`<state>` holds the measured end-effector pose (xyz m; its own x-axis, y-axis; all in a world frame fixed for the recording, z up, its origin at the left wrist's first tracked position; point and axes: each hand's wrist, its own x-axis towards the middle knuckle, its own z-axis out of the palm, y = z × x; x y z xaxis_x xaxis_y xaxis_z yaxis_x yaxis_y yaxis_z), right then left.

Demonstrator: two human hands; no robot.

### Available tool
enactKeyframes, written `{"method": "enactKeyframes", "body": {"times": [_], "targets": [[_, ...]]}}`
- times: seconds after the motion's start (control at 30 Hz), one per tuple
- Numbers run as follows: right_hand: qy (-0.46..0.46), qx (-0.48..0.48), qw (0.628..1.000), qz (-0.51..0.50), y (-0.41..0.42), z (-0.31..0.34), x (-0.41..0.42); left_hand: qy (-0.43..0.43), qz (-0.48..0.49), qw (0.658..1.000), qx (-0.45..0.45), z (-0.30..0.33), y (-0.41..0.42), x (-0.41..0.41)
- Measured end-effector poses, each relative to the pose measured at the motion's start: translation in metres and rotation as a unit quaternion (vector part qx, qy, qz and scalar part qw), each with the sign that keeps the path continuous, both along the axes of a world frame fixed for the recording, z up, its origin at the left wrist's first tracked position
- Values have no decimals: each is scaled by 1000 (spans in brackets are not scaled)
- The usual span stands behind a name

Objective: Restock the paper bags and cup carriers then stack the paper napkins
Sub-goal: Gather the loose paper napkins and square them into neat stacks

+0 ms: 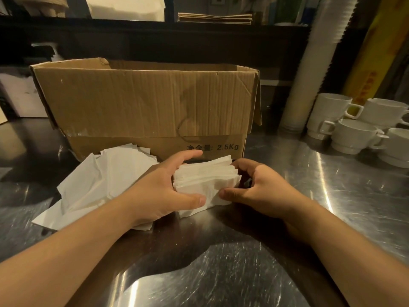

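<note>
1. Your left hand and right hand grasp one bundle of paper napkins between them, fingers curled over its ends, thumbs on the near edge.
2. The bundle rests on the steel counter, its sheets uneven.
3. Left of your left hand lies a loose heap of napkins.
4. Just beyond both hands stands an open cardboard box, marked 2.5Kg.
5. Far right of your right hand sit stacked white cups, beside a tall sleeve of disposable cups.
</note>
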<state>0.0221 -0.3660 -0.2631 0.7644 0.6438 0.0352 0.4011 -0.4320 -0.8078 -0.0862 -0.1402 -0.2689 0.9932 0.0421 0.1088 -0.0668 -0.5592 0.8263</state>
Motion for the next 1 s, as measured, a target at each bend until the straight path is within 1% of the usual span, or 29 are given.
{"method": "enactKeyframes", "body": {"times": [0.13, 0.3, 0.4, 0.5, 0.63, 0.73, 1.0], "targets": [[19, 18, 1000, 3, 0, 1, 1, 3, 4, 1000, -21, -2, 2, 0], [-1, 25, 1000, -14, 0, 1, 0, 3, 10, 1000, -20, -2, 0, 1], [0, 32, 999, -2, -1, 1, -1, -7, 10, 1000, -25, -2, -1, 0], [31, 44, 998, 28, -2, 2, -2, -12, -2, 1000, -25, -2, -1, -1], [89, 78, 992, 52, -4, 4, -2, 26, 10, 1000, -2, 0, 0, 3], [86, 70, 992, 56, -5, 3, -1, 46, 24, 999, 3, 2, -3, 5], [72, 76, 993, 63, -6, 2, 3, 28, 20, 999, 6, 2, -4, 4]]}}
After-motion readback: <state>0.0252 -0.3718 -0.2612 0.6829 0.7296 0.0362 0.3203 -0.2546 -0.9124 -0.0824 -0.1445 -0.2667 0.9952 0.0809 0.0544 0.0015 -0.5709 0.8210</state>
